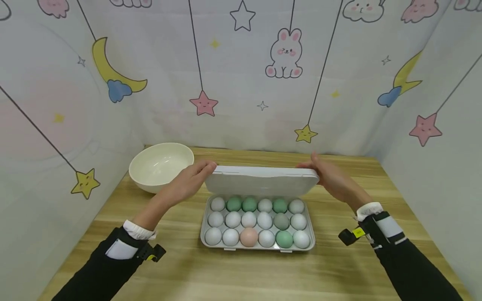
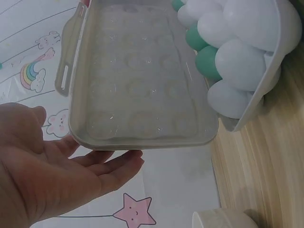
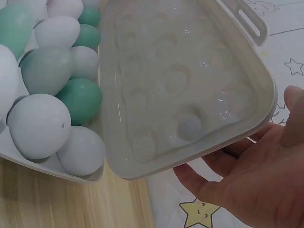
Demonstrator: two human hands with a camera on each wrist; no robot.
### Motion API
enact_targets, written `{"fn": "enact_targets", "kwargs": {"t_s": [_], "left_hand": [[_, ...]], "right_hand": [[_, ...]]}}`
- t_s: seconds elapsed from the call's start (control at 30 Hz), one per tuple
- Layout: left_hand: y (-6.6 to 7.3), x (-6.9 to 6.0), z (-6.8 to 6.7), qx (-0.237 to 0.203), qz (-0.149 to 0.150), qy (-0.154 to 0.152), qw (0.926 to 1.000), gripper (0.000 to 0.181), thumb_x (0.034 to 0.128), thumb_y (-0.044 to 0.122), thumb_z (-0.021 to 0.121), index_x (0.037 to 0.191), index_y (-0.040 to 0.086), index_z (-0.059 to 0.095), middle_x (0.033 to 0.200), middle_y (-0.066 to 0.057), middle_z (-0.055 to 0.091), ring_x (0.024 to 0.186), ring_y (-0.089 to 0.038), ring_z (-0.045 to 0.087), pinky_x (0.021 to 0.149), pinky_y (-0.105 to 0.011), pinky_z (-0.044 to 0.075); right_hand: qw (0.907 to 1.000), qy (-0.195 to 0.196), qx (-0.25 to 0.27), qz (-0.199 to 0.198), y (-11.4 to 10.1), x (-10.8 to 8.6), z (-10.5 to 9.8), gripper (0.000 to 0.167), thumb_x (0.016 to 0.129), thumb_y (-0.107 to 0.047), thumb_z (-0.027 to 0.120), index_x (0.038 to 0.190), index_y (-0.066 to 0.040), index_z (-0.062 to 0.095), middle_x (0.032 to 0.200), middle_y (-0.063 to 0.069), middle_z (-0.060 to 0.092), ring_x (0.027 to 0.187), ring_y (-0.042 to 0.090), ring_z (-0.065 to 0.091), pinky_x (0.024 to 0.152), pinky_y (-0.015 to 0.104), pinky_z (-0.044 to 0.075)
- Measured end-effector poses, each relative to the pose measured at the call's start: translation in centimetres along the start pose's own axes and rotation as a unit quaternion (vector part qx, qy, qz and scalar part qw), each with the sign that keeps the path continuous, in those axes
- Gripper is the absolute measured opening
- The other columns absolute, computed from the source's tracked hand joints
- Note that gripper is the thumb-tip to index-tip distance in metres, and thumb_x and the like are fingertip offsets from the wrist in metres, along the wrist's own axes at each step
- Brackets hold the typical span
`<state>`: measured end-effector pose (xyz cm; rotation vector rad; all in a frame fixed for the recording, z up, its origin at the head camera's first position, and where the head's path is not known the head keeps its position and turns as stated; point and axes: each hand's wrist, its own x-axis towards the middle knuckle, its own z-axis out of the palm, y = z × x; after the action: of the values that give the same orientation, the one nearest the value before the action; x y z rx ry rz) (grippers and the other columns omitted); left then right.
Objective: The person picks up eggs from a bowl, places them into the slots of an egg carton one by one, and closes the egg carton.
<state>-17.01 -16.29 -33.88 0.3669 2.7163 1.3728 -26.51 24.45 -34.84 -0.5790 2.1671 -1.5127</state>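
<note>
A white egg box (image 1: pixel 260 249) sits on the table, its lid (image 1: pixel 261 184) raised and tilted at the back. White and green eggs and one pinkish egg (image 1: pixel 249 237) fill its rows. My left hand (image 1: pixel 188 182) is at the lid's left end; in the left wrist view its fingers (image 2: pixel 116 173) reach behind the lid, with the thumb off it. At the right end is my right hand (image 1: pixel 335 182). Its fingers (image 3: pixel 194 183) also pass behind the lid in the right wrist view, the thumb sticking up and apart.
A cream bowl (image 1: pixel 162 167) stands at the back left of the wooden table (image 1: pixel 169 271), close to my left forearm. White cloth walls (image 1: pixel 241 83) printed with stars, moons and rabbits rise behind the table and along both sides.
</note>
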Motion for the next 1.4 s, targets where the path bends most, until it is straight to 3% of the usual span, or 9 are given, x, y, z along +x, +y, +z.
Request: {"fn": "enact_targets", "kwargs": {"t_s": [0.23,0.37,0.47,0.6,0.8,0.93,1.17,1.4], "left_hand": [[-0.2,-1.7,2.1,0.036,0.036,-0.022,0.9985,0.051,0.1105,0.043,0.046,0.141,0.006,0.061,0.142,-0.012,0.06,0.133,-0.032,0.055,0.108,-0.054,0.046],[-0.7,-2.9,3.8,0.061,0.057,-0.03,0.9961,0.045,0.1081,0.038,0.055,0.139,0.006,0.063,0.143,-0.012,0.06,0.135,-0.033,0.053,0.109,-0.054,0.044],[-1.1,-3.9,5.0,0.102,0.074,-0.035,0.9914,0.046,0.1063,0.037,0.059,0.141,0.006,0.062,0.146,-0.014,0.057,0.139,-0.034,0.049,0.114,-0.054,0.039],[-1.7,-5.0,6.4,0.179,0.108,-0.039,0.9771,0.053,0.1043,0.042,0.061,0.146,0.009,0.058,0.153,-0.016,0.05,0.144,-0.039,0.042,0.117,-0.061,0.031],[-3.2,-6.1,8.6,0.268,0.129,-0.057,0.9531,0.063,0.1037,0.054,0.054,0.156,0.018,0.048,0.162,-0.015,0.038,0.152,-0.041,0.026,0.115,-0.076,0.015],[-4.4,-6.6,9.7,0.291,0.144,-0.056,0.944,0.067,0.1029,0.055,0.054,0.158,0.02,0.044,0.165,-0.017,0.032,0.154,-0.042,0.019,0.116,-0.074,0.013],[-5.8,-7.3,11.0,0.311,0.182,-0.04,0.9319,0.069,0.101,0.055,0.058,0.16,0.021,0.042,0.167,-0.02,0.026,0.154,-0.046,0.015,0.115,-0.076,0.016],[-6.7,-7.5,11.9,0.339,0.201,-0.013,0.9188,0.07,0.0985,0.052,0.063,0.159,0.024,0.043,0.167,-0.019,0.026,0.154,-0.045,0.017,0.108,-0.078,0.027]], "right_hand": [[0.9929,0.003,-0.118,-0.008,-0.2,-2.3,2.0,0.069,0.112,-0.054,0.024,0.144,-0.005,0.059,0.143,0.013,0.061,0.135,0.034,0.053,0.108,0.053,0.039],[0.9897,-0.016,-0.14,-0.026,0.5,-3.5,3.5,0.057,0.113,-0.046,0.033,0.143,-0.006,0.06,0.145,0.012,0.06,0.139,0.035,0.049,0.113,0.058,0.037],[0.9802,-0.009,-0.189,-0.058,1.7,-4.5,4.8,0.048,0.113,-0.039,0.041,0.144,-0.008,0.06,0.147,0.011,0.058,0.139,0.037,0.049,0.112,0.062,0.038],[0.9523,0.019,-0.279,-0.121,3.4,-5.4,6.6,0.042,0.108,-0.035,0.055,0.144,-0.013,0.061,0.149,0.011,0.056,0.14,0.037,0.049,0.11,0.063,0.04],[0.9182,0.016,-0.36,-0.165,5.4,-6.0,8.6,0.056,0.099,-0.043,0.068,0.148,-0.016,0.059,0.158,0.014,0.046,0.148,0.04,0.036,0.113,0.075,0.021],[0.8965,0.017,-0.403,-0.184,6.7,-6.1,9.3,0.069,0.093,-0.053,0.072,0.15,-0.018,0.057,0.16,0.015,0.043,0.149,0.042,0.033,0.108,0.08,0.023],[0.8544,0.037,-0.473,-0.211,8.5,-6.6,10.6,0.083,0.086,-0.074,0.067,0.152,-0.025,0.054,0.163,0.014,0.036,0.15,0.044,0.029,0.107,0.08,0.024],[0.8323,0.05,-0.496,-0.242,9.4,-6.8,11.0,0.086,0.082,-0.068,0.075,0.153,-0.025,0.053,0.164,0.018,0.034,0.149,0.045,0.029,0.109,0.079,0.022]]}}
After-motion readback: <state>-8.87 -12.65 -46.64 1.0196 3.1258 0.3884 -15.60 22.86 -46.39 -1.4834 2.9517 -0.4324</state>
